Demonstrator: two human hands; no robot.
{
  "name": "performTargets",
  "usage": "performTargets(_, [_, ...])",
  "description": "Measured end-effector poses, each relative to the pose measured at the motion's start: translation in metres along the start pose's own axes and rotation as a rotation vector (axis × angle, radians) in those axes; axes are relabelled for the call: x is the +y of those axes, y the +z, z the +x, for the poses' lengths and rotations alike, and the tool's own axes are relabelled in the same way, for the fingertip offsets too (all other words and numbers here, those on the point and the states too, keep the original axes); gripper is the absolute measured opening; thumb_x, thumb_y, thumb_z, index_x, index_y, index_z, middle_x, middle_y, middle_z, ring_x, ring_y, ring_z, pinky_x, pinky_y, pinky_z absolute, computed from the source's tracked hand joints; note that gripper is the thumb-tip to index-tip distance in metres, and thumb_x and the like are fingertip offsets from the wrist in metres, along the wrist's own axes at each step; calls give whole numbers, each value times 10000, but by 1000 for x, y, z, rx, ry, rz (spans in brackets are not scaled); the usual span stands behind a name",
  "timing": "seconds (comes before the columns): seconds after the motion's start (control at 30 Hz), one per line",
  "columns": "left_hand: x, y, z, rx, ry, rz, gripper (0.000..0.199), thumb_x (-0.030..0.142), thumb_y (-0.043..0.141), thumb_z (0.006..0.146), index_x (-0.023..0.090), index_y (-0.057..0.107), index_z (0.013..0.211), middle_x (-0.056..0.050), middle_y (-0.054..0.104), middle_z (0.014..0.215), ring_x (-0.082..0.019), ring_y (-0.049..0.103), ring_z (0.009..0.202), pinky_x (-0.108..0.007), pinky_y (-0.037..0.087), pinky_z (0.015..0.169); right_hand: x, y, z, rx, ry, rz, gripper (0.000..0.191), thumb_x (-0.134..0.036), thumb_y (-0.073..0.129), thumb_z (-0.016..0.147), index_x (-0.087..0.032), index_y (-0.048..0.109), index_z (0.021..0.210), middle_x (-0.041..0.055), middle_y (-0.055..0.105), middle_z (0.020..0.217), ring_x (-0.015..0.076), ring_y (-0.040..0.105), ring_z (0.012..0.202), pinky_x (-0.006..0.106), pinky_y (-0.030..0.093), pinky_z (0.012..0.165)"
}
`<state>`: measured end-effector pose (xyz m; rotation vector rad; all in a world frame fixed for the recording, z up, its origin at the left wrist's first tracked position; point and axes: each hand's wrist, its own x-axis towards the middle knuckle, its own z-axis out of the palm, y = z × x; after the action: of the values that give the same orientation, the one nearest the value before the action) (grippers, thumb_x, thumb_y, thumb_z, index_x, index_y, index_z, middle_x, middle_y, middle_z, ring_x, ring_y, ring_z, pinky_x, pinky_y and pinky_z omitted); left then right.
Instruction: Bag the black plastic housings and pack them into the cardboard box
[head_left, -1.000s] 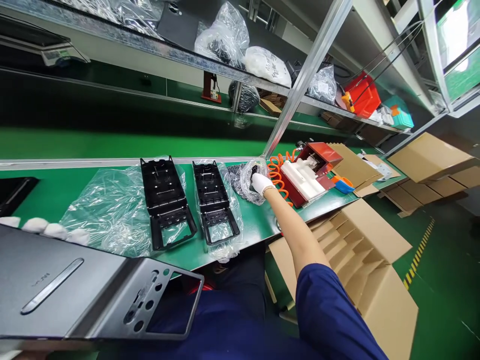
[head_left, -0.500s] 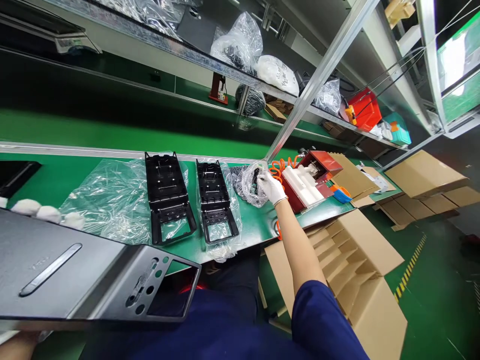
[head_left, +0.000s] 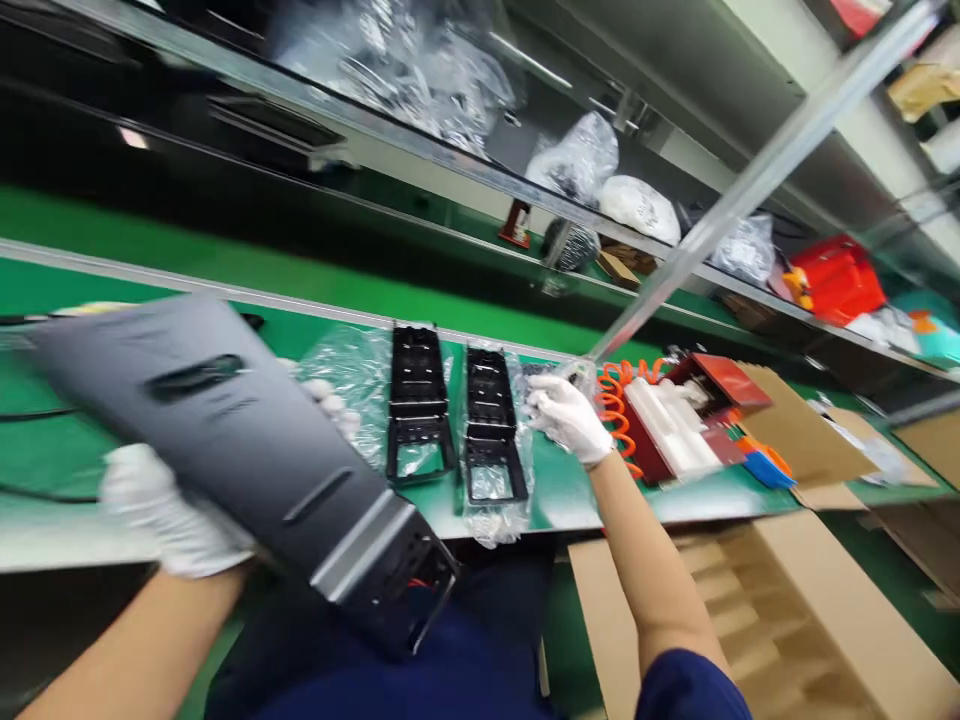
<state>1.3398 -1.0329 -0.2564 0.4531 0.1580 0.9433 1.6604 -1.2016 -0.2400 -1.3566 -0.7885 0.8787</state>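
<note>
My white-gloved left hand (head_left: 161, 510) is closed around a long dark grey panel (head_left: 270, 430), its thumb side below and fingertips showing past the far edge. The panel is tilted, with slots along it and a rectangular opening at its lower right end. On the bench, my gloved right hand (head_left: 566, 415) is beside a clear plastic bag (head_left: 581, 372), fingers bent together. Whatever they pinch is too small and blurred to name. Between the hands lie two black plastic frames, one on the left (head_left: 418, 395) and one on the right (head_left: 491, 420), on clear plastic wrapping (head_left: 349, 365).
To the right stand an orange coiled hose (head_left: 611, 410) and a red and white machine (head_left: 679, 430). An open cardboard box (head_left: 832, 610) with dividers is below the bench edge. A shelf rail (head_left: 450, 155) with bagged parts crosses above, joined by a slanted metal post (head_left: 750, 190).
The view has swung left. My left hand has raised the panel and turned it, its far end now higher. My right hand has drawn back a little from the bag.
</note>
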Motion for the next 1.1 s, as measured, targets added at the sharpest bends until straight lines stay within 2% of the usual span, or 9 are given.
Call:
performTargets(0.1, [-5, -3, -6, -123, -76, 98, 850, 674, 790, 666, 175, 640, 1338, -115, 719, 1255, -355, 695, 1013, -479, 628, 851, -22, 47, 1, -119, 22, -206, 308, -346, 806, 760, -212, 683, 1008, 2, 683, 854, 130, 669, 691, 192, 509, 494])
performTargets(0.23, [-21, -8, -7, -202, -241, 15, 745, 662, 711, 786, 170, 660, 1344, -105, 681, 1359, -340, 679, 1154, -443, 581, 993, -53, 114, 4, -314, 5, -375, 187, -280, 741, 815, -245, 712, 997, 19, 740, 971, 107, 629, 623, 190, 456, 443])
performTargets(0.33, [-28, -17, -4, -230, -259, -64, 569, 579, 734, 805, 176, 741, 1206, -91, 742, 1249, -308, 700, 1126, -390, 583, 994, -63, 151, 13, -413, 8, -354, 142, -276, 735, 821, -243, 731, 960, 4, 738, 915, 128, 652, 659, 217, 511, 496])
performTargets(0.4, [-31, -25, -1, -166, -248, -98, 505, 537, 725, 826, 171, 750, 1173, -93, 756, 1213, -296, 701, 1125, -385, 557, 1033, -62, 166, 23, -449, -36, -314, 107, -255, 747, 808, -236, 751, 913, 2, 733, 936, 133, 663, 689, 251, 571, 597])
performTargets(0.53, [-34, -36, 3, -13, -283, -129, 567, 550, 661, 858, 162, 691, 1271, -107, 729, 1270, -308, 682, 1159, -441, 486, 1111, -54, 187, 44, -496, -136, -296, 158, -209, 689, 853, -265, 788, 962, -7, 737, 1045, 129, 673, 721, 306, 612, 788])
performTargets(0.63, [-34, -37, 4, 14, -310, -141, 550, 545, 651, 859, 160, 700, 1249, -100, 739, 1245, -298, 698, 1112, -437, 512, 1067, -52, 199, 52, -502, -65, -258, 232, -133, 639, 861, -257, 779, 996, -9, 749, 1094, 141, 720, 825, 324, 608, 887])
performTargets(0.73, [-33, -39, 5, -9, -316, -176, 565, 540, 662, 852, 145, 697, 1255, -112, 732, 1256, -298, 691, 1124, -430, 505, 1074, -56, 208, 54, -437, 44, -228, 194, -99, 660, 829, -232, 746, 940, -9, 760, 996, 160, 745, 872, 294, 620, 815])
performTargets(0.87, [-33, -47, 6, -78, -343, -213, 606, 558, 651, 866, 133, 671, 1299, -144, 710, 1298, -318, 682, 1161, -452, 499, 1091, -59, 212, 57, -370, 60, -332, 115, -99, 713, 798, -205, 690, 761, -30, 709, 716, 142, 720, 711, 225, 584, 647])
performTargets(1.1, [-37, -50, 10, -192, -389, -227, 591, 563, 625, 894, 126, 688, 1286, -139, 723, 1276, -307, 696, 1153, -438, 530, 1064, -50, 216, 76, -367, 110, -352, 172, -236, 790, 816, -200, 635, 752, -29, 653, 616, 122, 667, 566, 211, 576, 543])
